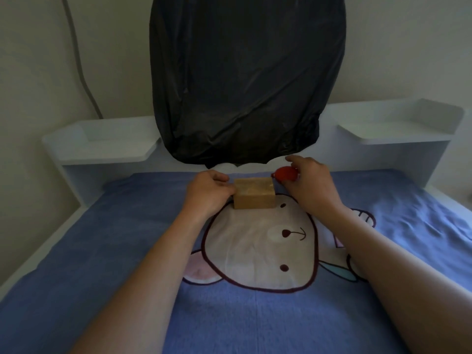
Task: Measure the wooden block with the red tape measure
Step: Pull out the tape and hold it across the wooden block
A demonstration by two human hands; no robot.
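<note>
On the bed, the wooden block lies long axis left-right, left hand gripping its left end. Just right, the right hand holds the red tape measure.

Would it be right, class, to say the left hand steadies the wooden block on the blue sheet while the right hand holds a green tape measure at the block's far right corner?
Not quite: the tape measure is red, not green, as the head view shows. The rest stands: the left hand steadies the block on the blue sheet, and the right hand holds the tape measure at its far right corner.
</note>
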